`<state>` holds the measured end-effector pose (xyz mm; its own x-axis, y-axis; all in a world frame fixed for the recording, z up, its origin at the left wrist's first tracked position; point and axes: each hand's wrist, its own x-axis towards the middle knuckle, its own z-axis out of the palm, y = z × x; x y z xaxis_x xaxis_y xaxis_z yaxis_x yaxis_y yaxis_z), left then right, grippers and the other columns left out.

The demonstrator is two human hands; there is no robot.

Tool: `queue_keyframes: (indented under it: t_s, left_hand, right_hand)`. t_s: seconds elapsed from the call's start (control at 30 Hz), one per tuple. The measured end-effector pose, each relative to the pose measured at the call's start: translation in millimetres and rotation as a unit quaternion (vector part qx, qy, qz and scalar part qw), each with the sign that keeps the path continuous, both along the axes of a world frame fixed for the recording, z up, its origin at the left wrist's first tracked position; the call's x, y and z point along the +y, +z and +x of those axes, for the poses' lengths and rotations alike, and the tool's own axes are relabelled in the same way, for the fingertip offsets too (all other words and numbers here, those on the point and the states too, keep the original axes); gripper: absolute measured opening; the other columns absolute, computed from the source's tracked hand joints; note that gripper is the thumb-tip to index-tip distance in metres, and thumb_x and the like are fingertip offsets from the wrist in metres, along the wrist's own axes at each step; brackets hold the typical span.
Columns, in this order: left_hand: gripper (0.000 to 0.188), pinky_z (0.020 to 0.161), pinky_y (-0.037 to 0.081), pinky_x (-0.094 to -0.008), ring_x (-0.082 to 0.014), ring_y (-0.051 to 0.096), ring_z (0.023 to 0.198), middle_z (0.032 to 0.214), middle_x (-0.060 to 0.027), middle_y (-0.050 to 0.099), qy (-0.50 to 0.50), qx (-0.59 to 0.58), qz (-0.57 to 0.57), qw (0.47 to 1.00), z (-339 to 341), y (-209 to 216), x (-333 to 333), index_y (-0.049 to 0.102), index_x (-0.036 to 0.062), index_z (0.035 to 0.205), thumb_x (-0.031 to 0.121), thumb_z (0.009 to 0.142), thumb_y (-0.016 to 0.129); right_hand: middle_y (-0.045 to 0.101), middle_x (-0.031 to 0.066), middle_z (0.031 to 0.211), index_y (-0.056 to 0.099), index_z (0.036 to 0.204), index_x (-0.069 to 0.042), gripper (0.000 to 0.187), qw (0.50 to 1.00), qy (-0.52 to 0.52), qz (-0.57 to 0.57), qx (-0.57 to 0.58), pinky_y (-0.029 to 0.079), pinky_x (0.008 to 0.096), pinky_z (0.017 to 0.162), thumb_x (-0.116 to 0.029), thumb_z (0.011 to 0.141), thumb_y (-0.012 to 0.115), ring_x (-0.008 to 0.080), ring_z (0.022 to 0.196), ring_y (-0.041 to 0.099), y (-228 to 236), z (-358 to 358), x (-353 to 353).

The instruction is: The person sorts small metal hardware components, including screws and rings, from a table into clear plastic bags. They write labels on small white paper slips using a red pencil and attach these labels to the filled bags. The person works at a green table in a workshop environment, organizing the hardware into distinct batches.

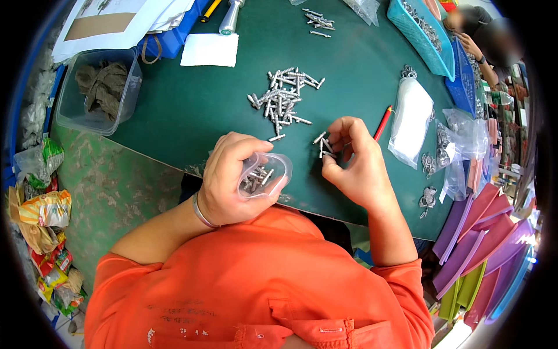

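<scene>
My left hand is wrapped round a small clear plastic cup, tilted so its opening shows. Several silver metal pins lie inside it. To the right, my right hand is curled above the table's near part, thumb and fingers around a few ridged metal pins. Those pins stick out at its fingertips; the palm side is partly hidden. Beyond both hands a loose pile of the same pins lies on the green table. One stray pin lies close to the cup.
A clear tub with a grey cloth stands at left, near white paper. More pins lie far back. At right are a red pen, a white packet, and a turquoise basket. Another person sits far right.
</scene>
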<state>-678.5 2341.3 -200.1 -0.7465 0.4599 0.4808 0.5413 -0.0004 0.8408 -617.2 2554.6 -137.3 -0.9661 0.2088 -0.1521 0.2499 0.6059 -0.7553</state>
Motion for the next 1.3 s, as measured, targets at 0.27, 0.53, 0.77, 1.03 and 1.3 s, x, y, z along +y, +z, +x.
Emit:
queue_keyframes:
  t_s: [0.27, 0.53, 0.77, 1.03, 1.3]
  left_hand:
    - [0.055, 0.072, 0.045, -0.0372, -0.0245, 0.06, 0.073, 0.088, -0.0089, 0.06, 0.009, 0.028, -0.063, 0.998, -4, 8, 9, 0.057, 0.0046, 0.111, 0.004, 0.063, 0.084]
    - [0.053, 0.062, 0.051, -0.027, -0.0185, 0.062, 0.074, 0.091, -0.0111, 0.059, 0.037, -0.064, 0.048, 0.996, 5, -6, 1, 0.056, 0.0001, 0.112, -0.002, 0.066, 0.081]
    - [0.051, 0.065, 0.051, -0.0288, -0.0198, 0.062, 0.076, 0.094, -0.0112, 0.06, 0.047, -0.075, 0.057, 0.994, 4, -8, 0, 0.056, -0.0004, 0.112, -0.001, 0.067, 0.079]
    - [0.054, 0.073, 0.047, -0.0365, -0.027, 0.061, 0.078, 0.094, -0.0111, 0.061, 0.029, -0.018, 0.003, 0.999, 0, -1, 3, 0.056, 0.0033, 0.111, 0.002, 0.062, 0.081]
    - [0.055, 0.075, 0.046, -0.0378, -0.0297, 0.06, 0.081, 0.094, -0.0107, 0.062, 0.033, 0.005, -0.027, 0.999, -2, 3, 6, 0.056, 0.0046, 0.11, 0.003, 0.061, 0.082]
  right_hand:
    - [0.056, 0.0118, 0.086, 0.055, 0.094, -0.001, 0.023, 0.984, 0.095, 0.055, 0.137, 0.049, 0.0337, 0.066, 0.01, 0.074, 0.061, 0.0261, 0.078, 0.059, 17, -12, -12]
    - [0.06, 0.0148, 0.081, 0.056, 0.089, -0.002, 0.021, 0.962, 0.068, 0.249, 0.088, 0.05, 0.0434, 0.066, 0.003, 0.072, 0.065, 0.036, 0.077, 0.061, -17, 4, 3]
    - [0.056, 0.0115, 0.081, 0.057, 0.09, -0.003, 0.024, 0.948, 0.233, 0.09, 0.197, 0.049, 0.0408, 0.065, 0.004, 0.068, 0.066, 0.0322, 0.073, 0.057, -18, 6, -32]
    - [0.057, 0.0107, 0.081, 0.058, 0.089, -0.005, 0.025, 0.943, 0.184, 0.204, 0.187, 0.05, 0.0409, 0.067, 0.006, 0.067, 0.064, 0.0308, 0.074, 0.057, -20, 6, -18]
    - [0.062, 0.0112, 0.089, 0.065, 0.091, -0.001, 0.029, 0.922, 0.23, 0.112, 0.292, 0.051, 0.0366, 0.064, 0.009, 0.064, 0.071, 0.0284, 0.074, 0.06, 31, -16, -38]
